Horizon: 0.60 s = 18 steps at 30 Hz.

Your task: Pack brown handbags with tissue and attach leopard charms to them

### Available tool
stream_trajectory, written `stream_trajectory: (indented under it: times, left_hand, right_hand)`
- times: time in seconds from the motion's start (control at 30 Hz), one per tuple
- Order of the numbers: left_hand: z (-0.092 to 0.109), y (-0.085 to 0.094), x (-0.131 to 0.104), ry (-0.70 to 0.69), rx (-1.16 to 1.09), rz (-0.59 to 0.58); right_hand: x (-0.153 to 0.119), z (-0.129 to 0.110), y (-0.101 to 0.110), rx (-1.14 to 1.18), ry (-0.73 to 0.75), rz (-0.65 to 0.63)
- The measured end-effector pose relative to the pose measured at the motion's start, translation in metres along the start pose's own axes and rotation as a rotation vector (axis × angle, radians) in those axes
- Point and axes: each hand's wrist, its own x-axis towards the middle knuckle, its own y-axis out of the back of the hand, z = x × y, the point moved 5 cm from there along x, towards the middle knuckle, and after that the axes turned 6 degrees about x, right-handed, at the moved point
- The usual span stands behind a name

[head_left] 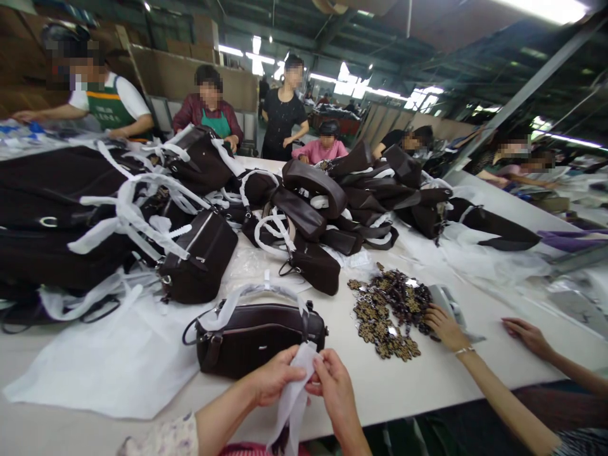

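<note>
A dark brown handbag [256, 339] stands on the table just in front of me, its raised handle [259, 292] wrapped in white tissue. My left hand [277, 379] pinches a strip of white tissue paper [292, 400] near the bag's lower right side. On the strip's other edge, the fingers of my right hand [332, 382] are closed on the same tissue. The strip hangs down toward my lap, and something dark shows partly behind its lower end. Both hands are close together, in front of the bag's right end.
Wrapped brown bags [199, 253] are heaped across the table [375, 396]. White sheeting [109, 361] lies at left. A co-worker's hand [444, 326] touches a pile of flower-shaped charms [389, 310] at right; another hand [529, 335] rests beyond it. Several people work behind the heap.
</note>
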Motion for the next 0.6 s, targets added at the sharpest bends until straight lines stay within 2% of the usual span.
stream_trajectory:
  times: [0.13, 0.27, 0.37, 0.5, 0.6]
  left_hand:
    - [-0.002, 0.002, 0.007, -0.014, 0.164, 0.111]
    - [0.002, 0.004, 0.011, -0.105, 0.334, 0.203]
    - [0.010, -0.002, 0.008, -0.189, 0.400, 0.232]
    - [0.021, -0.012, 0.002, -0.221, 0.435, 0.263]
    - [0.021, -0.011, 0.004, -0.201, 0.448, 0.318]
  right_hand:
    - [0.005, -0.003, 0.003, -0.232, 0.100, 0.077]
    - [0.009, -0.012, 0.005, -0.466, 0.230, 0.129]
    - [0.012, -0.017, 0.004, -0.493, 0.247, 0.107]
    - [0.014, -0.020, 0.008, -0.513, 0.246, 0.149]
    - [0.018, -0.014, 0.009, -0.353, 0.242, 0.147]
